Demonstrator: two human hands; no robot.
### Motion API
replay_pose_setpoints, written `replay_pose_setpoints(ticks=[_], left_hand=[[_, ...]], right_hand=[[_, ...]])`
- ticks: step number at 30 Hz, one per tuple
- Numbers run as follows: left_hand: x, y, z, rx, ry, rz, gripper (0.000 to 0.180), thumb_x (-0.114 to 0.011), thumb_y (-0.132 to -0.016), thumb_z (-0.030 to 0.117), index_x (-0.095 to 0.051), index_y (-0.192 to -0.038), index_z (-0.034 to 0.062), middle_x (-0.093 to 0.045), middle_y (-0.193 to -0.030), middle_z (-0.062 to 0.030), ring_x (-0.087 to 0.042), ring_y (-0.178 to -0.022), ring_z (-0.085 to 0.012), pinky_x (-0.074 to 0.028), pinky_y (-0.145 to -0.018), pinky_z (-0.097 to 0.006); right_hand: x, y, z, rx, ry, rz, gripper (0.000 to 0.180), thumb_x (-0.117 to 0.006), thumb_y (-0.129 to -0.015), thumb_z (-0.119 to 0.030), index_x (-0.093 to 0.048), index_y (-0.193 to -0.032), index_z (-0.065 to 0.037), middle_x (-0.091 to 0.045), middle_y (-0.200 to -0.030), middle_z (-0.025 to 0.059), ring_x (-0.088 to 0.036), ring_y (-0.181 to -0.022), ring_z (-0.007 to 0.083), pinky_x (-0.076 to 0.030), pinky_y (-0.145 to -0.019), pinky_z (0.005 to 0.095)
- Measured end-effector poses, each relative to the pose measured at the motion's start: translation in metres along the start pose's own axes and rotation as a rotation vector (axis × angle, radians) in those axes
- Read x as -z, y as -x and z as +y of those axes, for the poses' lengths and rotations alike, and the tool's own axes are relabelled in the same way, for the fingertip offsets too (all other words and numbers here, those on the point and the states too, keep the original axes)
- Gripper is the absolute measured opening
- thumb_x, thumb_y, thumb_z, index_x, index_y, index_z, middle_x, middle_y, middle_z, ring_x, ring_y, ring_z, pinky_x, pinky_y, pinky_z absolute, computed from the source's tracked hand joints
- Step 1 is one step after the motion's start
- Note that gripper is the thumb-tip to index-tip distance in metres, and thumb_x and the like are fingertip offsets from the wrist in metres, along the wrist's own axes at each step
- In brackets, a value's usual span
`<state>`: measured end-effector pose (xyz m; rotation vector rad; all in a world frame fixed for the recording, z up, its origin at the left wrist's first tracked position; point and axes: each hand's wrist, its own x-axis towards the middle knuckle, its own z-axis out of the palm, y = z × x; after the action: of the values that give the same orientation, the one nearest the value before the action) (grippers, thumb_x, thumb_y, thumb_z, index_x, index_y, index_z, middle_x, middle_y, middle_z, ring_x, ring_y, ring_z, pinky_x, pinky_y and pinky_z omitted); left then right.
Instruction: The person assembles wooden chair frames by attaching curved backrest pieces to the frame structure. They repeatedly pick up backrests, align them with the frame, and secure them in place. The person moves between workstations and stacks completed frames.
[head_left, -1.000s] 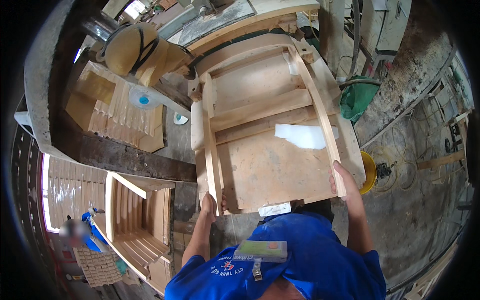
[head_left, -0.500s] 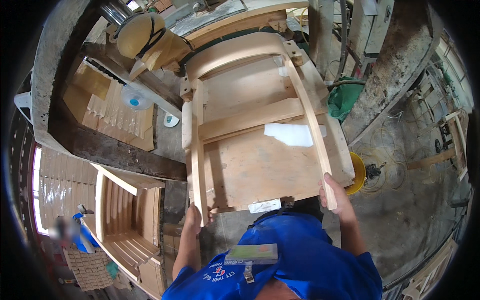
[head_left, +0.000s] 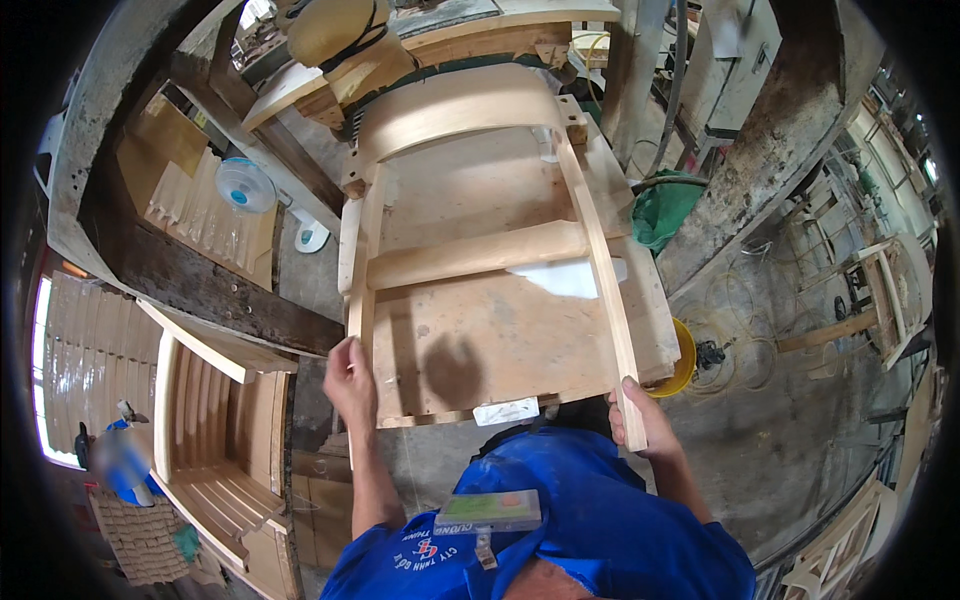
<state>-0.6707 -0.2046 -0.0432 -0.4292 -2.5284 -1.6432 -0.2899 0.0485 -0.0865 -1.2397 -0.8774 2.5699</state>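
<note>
A pale wooden chair-back frame (head_left: 478, 255) lies tilted over a plywood board (head_left: 480, 350). It has a broad curved top rail (head_left: 460, 115) at the far end, a cross rail in the middle and two long side legs. My right hand (head_left: 648, 418) grips the near end of the right leg, thumb on top. Over the left leg, a little farther up, is my left hand (head_left: 350, 385), its fingers curled at the wood; part of the leg is hidden under it. A white sheet (head_left: 570, 277) shows on the board beneath the cross rail.
A metal beam (head_left: 230, 300) runs along the left, a post (head_left: 770, 160) stands at the right. Beyond the beam are a fan (head_left: 245, 186) and stacked wooden frames (head_left: 225, 440). A yellow bucket (head_left: 684, 358) sits by the board's right edge. Another person (head_left: 125, 465) is at far left.
My left hand has moved from the left leg's near end farther up along it. My right hand keeps its grip. The whole view has shifted slightly.
</note>
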Motion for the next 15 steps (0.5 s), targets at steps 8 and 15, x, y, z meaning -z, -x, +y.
replay_pose_setpoints(ticks=[8,15], left_hand=[[-0.137,-0.028,-0.017,0.917,1.201,-0.359,0.046,-0.079,-0.093,0.039,-0.061,-0.120,0.0057,-0.067,-0.100,-0.0089,-0.065,-0.091,-0.0246,-0.056,-0.094,-0.043],[-0.171,-0.035,-0.028,0.893,1.441,-0.485,0.051,-0.078,-0.093,0.038,-0.066,-0.129,0.0030,-0.073,-0.123,-0.0131,-0.069,-0.114,-0.0307,-0.056,-0.102,-0.049]], right_hand=[[0.007,0.035,0.016,-0.032,0.034,0.005,0.044,-0.059,-0.102,-0.053,-0.056,-0.106,-0.009,-0.055,-0.068,0.0032,-0.053,-0.048,0.0147,-0.043,-0.041,0.0289],[0.017,0.059,0.027,-0.053,0.168,0.059,0.037,-0.071,-0.097,-0.045,-0.057,-0.110,-0.013,-0.057,-0.076,-0.0021,-0.055,-0.058,0.0068,-0.045,-0.046,0.0235]])
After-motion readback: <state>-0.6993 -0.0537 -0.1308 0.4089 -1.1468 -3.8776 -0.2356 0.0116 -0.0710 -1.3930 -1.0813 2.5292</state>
